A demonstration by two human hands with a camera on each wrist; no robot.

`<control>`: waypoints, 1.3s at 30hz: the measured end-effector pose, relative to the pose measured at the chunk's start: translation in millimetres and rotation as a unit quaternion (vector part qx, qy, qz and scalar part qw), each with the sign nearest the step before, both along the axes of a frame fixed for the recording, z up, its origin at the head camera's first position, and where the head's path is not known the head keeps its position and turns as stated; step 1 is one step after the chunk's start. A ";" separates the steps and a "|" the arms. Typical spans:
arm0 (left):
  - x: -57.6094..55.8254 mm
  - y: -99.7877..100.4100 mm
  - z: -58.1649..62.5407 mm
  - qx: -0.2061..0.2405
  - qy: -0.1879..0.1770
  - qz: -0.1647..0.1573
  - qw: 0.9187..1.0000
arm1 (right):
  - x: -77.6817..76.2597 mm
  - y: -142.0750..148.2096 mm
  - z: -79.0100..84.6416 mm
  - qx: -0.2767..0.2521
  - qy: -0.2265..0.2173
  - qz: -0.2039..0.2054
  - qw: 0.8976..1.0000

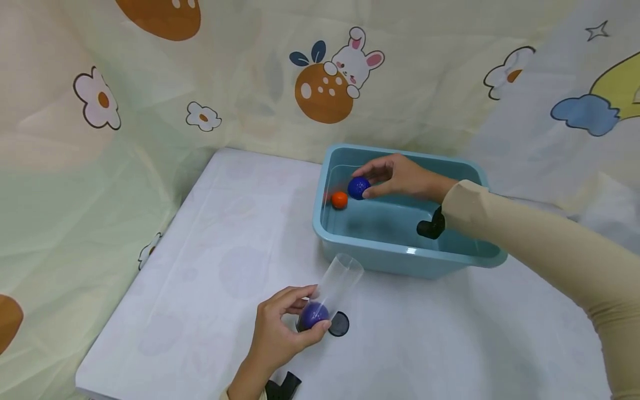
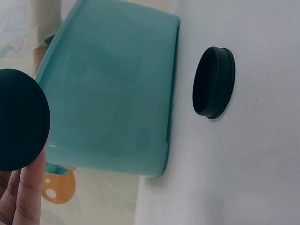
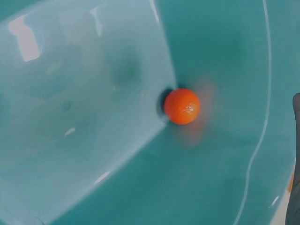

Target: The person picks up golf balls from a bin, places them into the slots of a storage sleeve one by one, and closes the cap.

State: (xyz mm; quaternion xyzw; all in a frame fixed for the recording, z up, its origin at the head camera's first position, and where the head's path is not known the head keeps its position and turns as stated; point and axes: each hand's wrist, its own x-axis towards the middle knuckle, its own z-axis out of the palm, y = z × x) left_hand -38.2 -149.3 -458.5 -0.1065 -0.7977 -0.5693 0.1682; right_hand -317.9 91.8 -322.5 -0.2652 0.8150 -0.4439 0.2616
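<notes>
My left hand (image 1: 277,328) grips a clear tube (image 1: 344,276) near its lower end, the tube tilted with its open mouth toward the basin. Inside it, down by the fingers, lies a dark blue ball (image 1: 314,315). A black end cap (image 2: 21,122) covers the tube's bottom in the left wrist view. Over the left part of the blue-green basin (image 1: 385,261), my right hand (image 1: 400,176) pinches another blue ball (image 1: 358,188) between thumb and fingers. An orange ball (image 3: 182,106) lies on the basin floor in a corner, just below that hand.
A round black cap (image 2: 220,84) lies on the white table (image 1: 210,255), close beside the tube in the head view. The basin stands at the table's back, against a cloth backdrop (image 1: 250,66) printed with flowers and a rabbit.
</notes>
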 end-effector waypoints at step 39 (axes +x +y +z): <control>4.0 9.8 8.6 -0.012 0.016 -0.013 1.000 | 92.6 35.1 36.3 -0.076 -0.016 0.118 0.990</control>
